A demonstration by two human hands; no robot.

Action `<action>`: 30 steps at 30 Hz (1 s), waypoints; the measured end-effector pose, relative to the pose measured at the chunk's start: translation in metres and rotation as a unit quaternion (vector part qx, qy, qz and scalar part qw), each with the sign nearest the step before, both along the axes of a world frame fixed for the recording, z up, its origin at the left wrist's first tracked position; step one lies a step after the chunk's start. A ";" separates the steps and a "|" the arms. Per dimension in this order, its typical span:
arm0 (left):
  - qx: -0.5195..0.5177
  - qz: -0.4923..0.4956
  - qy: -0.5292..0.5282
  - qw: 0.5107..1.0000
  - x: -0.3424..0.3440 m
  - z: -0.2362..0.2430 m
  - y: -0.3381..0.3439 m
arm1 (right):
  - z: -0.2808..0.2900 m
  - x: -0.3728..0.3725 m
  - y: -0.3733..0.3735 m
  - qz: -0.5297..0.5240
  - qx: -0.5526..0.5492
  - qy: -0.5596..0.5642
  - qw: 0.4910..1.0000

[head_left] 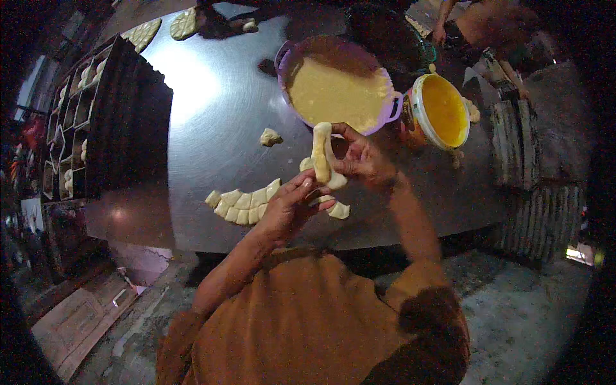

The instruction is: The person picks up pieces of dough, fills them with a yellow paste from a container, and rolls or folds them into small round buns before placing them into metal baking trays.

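Metal table (224,151), basin (282,83) of yellowish mixture (335,93), bucket (419,110) yellow inside, left hand (287,206) and right hand (366,162) holding dough (321,153)

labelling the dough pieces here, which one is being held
The elongated dough piece gripped by the left hand and the right hand; the small lump and the scored strip lie on the metal table instead.

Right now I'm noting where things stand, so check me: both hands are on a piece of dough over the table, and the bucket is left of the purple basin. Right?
One slip: the head view shows the bucket right of the purple basin, not left. The left hand and right hand are both on the held dough over the table.
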State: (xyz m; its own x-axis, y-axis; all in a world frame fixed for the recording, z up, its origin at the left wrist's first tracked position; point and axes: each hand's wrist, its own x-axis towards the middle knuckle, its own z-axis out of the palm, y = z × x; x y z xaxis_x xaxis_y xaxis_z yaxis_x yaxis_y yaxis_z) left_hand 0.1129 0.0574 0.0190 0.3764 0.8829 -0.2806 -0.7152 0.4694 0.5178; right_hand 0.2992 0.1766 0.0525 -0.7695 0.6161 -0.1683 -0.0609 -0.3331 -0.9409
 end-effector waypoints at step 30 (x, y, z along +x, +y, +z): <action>0.137 0.014 0.379 0.915 -0.060 0.041 -0.020 | 0.041 -0.054 -0.095 -0.191 0.338 -0.281 0.877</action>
State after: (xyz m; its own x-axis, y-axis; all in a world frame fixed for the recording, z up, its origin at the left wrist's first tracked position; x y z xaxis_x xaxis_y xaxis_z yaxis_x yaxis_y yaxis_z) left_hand 0.0534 0.0369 0.0601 0.1425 0.9655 -0.2178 -0.1109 0.2343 0.9658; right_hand 0.2447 0.0812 0.0934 -0.3972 0.9165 0.0487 0.4907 0.2568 -0.8326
